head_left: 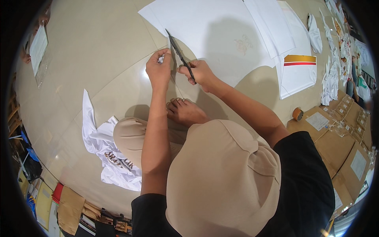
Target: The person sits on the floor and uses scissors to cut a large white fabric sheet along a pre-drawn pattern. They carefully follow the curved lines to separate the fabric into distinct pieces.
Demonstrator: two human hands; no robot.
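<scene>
My right hand (201, 75) is closed round the handles of dark scissors (181, 57), whose blades point up and away to the left. The blade tips are at the left edge of a large white sheet (189, 19) spread on the floor, paper or cloth, I cannot tell. My left hand (158, 69) pinches a narrow white strip (169, 42) at that edge, beside the blades. A bit of crumpled white shows between its fingers. A faint brownish print (243, 43) marks the sheet, partly under my shadow.
My bare foot (187, 112) rests on the tiled floor below my hands. Crumpled white printed cloth (112, 150) lies by my left knee. White sheets with a gold and red band (300, 61), a tape roll (297, 114) and cardboard boxes (335, 138) are at right. Another person's hands hold a white packet (38, 49) far left.
</scene>
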